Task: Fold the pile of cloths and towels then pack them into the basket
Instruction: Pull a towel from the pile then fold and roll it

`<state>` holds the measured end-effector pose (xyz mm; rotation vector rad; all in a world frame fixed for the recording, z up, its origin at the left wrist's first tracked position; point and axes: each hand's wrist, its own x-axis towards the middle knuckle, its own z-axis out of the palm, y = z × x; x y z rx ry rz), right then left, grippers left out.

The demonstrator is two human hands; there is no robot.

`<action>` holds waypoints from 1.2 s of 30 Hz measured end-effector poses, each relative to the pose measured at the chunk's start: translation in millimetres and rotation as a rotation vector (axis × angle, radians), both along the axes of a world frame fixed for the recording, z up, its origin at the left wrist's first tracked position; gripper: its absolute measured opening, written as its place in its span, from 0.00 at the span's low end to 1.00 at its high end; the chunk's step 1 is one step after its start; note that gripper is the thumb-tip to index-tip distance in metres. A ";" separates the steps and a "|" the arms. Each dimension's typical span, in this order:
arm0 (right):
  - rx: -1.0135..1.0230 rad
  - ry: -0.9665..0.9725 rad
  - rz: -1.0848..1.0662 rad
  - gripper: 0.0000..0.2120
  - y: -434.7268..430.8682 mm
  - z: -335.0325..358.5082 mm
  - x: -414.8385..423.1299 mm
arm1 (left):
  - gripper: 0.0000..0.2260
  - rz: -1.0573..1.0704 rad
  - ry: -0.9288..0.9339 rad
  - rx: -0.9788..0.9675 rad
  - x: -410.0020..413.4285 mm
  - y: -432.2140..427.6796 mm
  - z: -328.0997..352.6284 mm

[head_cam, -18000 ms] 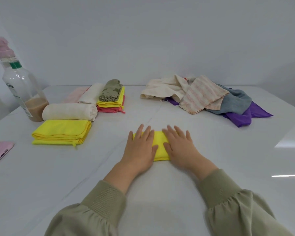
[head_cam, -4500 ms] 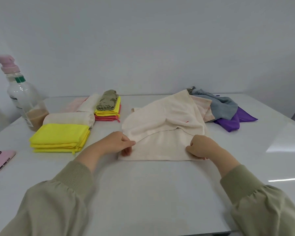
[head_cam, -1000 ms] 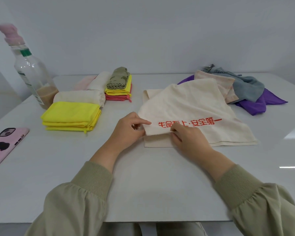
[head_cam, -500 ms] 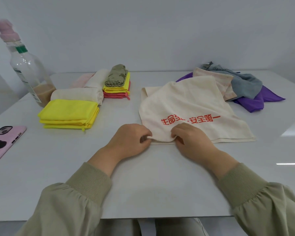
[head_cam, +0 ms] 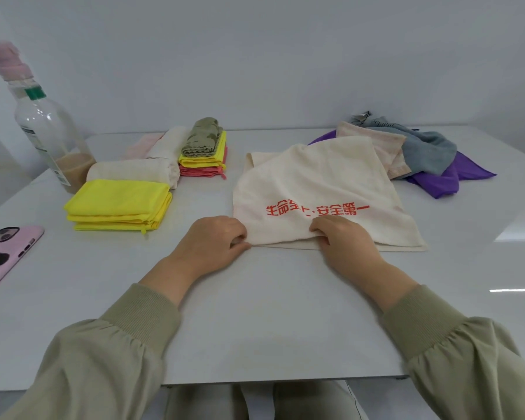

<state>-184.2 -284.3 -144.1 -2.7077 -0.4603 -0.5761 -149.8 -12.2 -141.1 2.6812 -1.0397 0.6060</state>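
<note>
A cream towel (head_cam: pixel 315 183) with red printed characters lies folded over itself in the middle of the white table (head_cam: pixel 255 313). My left hand (head_cam: pixel 214 247) pinches its near left corner. My right hand (head_cam: pixel 343 241) grips the near edge a little to the right, fingers curled into the fold. An unfolded pile (head_cam: pixel 422 156) of striped, grey and purple cloths lies at the back right, partly under the towel. Folded yellow cloths (head_cam: pixel 119 204), rolled cream towels (head_cam: pixel 131 172) and a stack of olive, yellow and red cloths (head_cam: pixel 205 153) sit at the left. No basket is in view.
A plastic bottle (head_cam: pixel 43 128) with a pink pump stands at the far left. A phone in a pink case (head_cam: pixel 3 256) lies at the left edge. The wall rises just behind the table.
Both hands have drawn the towel's near fold closer to me, down to the near edge. The left hand has settled on the corner.
</note>
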 end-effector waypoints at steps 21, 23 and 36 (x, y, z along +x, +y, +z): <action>-0.100 -0.056 0.053 0.11 -22.3 -3.2 2.2 | 0.28 0.120 0.314 0.054 1.6 -78.1 2.0; -0.112 -0.009 -0.037 0.10 -25.9 1.3 -2.4 | 0.25 0.233 0.390 0.166 5.7 -88.8 -5.0; -0.039 0.214 -0.011 0.14 -41.7 6.5 -14.7 | 0.32 0.252 0.409 0.360 5.2 -71.2 6.0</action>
